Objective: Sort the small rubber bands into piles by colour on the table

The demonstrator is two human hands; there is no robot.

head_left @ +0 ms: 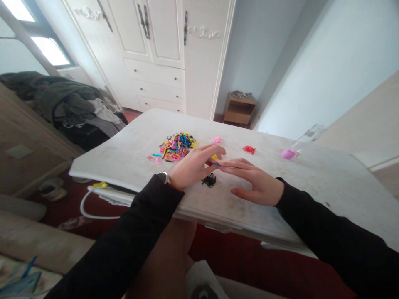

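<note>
My left hand [199, 163] pinches a small blue rubber band [215, 164] between thumb and fingers, just above the table. Reaching in from the right, my right hand [257, 180] has its fingers stretched out and its thumb apart; its fingertips meet the end of the blue band. A mixed heap of coloured rubber bands [178, 146] lies beyond my left wrist. Black bands [209, 180] form a small pile below my fingers. Some yellow bands [215, 158] show partly behind my left fingers. Farther back are a pink pile [217, 140] and a red pile [249, 149].
A clear container with a purple-pink part [289, 154] lies on the right of the white table [311, 187]. Behind stand a white wardrobe [152, 33] and a brown nightstand [240, 109]. Clothes [75, 108] are heaped at the left. A white cable [85, 207] loops by the table's front edge.
</note>
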